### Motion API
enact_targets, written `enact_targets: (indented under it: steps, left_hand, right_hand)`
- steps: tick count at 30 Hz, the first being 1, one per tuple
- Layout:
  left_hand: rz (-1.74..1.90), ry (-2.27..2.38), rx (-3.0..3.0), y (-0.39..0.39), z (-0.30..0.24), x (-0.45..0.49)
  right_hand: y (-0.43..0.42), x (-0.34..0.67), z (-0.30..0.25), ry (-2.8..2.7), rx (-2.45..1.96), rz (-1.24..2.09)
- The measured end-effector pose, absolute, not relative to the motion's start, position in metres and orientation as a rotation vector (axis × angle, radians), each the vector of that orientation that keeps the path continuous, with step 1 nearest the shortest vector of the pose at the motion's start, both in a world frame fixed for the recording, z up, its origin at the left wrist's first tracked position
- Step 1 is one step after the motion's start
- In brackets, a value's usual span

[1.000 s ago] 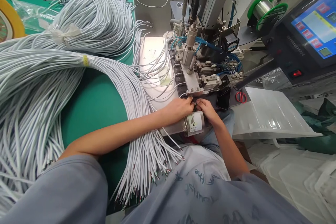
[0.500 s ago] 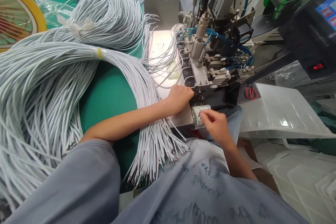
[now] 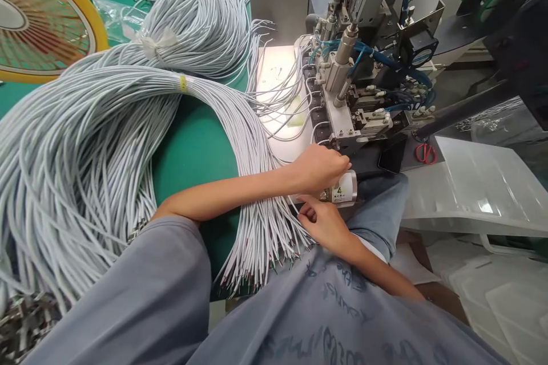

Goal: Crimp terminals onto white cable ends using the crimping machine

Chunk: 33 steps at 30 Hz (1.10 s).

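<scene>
Left hand: It is (image 3: 323, 168) at the near end of the machine (image 3: 345, 102), with its fingers curled in. I cannot tell if it holds anything, as its fingertips are hidden.
Right hand: It is (image 3: 327, 225) nearer to the person, with its thumb and pointing finger beside the loose ends of the near white cables (image 3: 250, 148). I cannot tell if it pinches one.
White cables: The near bunch lies on the green table (image 3: 192, 142), left of the machine, and bends toward the person under the left arm. Yellow tape (image 3: 183, 84) goes around it.
Cables at the machine: Some thin cables (image 3: 295, 91) lie over the white board (image 3: 278, 60) and go to a row of black blocks (image 3: 322, 132).
Shiny round thing: It has a white label (image 3: 345, 188) and sits just right of the hands.
Step in hand: I think the right hand is picking out one cable.
Next move: It seems to need a soft pinch on one cable, then a gentle pull so the others stay neat.
</scene>
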<state>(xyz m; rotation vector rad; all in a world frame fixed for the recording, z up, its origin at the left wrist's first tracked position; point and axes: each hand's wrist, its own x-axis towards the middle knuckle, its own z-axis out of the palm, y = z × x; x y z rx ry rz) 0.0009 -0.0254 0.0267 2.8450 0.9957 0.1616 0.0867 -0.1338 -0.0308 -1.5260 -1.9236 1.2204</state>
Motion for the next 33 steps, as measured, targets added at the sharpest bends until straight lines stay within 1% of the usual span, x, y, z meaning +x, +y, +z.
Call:
enact_targets:
  steps: [4,9,15,20,24,28,30,33]
  left_hand:
    - [0.265,0.923,2.795,-0.027,0.026,0.0]
    - [0.263,0.876,2.685,-0.018,0.019,-0.002]
    - [0.58,0.792,2.658,-0.007,0.012,-0.005]
    - [0.659,0.688,2.595,-0.004,0.017,-0.008]
    - [0.655,0.644,2.531,-0.003,0.022,-0.009]
    - [0.673,0.575,2.504,-0.001,0.022,-0.01]
    - [0.726,0.558,2.476,-0.001,0.02,-0.01]
    - [0.907,0.56,2.378,-0.002,0.015,-0.008]
  right_hand:
    - [-0.128,0.099,-0.022,-1.829,-1.574,1.081]
    - [-0.092,0.145,-0.005,-1.454,-1.503,0.901]
    - [-0.066,0.155,-0.001,-1.235,-1.358,0.751]
    - [-0.066,0.146,-0.003,-1.219,-1.324,0.696]
    - [-0.066,0.146,-0.005,-1.195,-1.256,0.634]
    - [-0.064,0.146,-0.005,-1.154,-1.229,0.674]
    - [-0.063,0.144,-0.006,-1.139,-1.206,0.696]
    - [-0.062,0.143,-0.007,-1.126,-1.132,0.689]
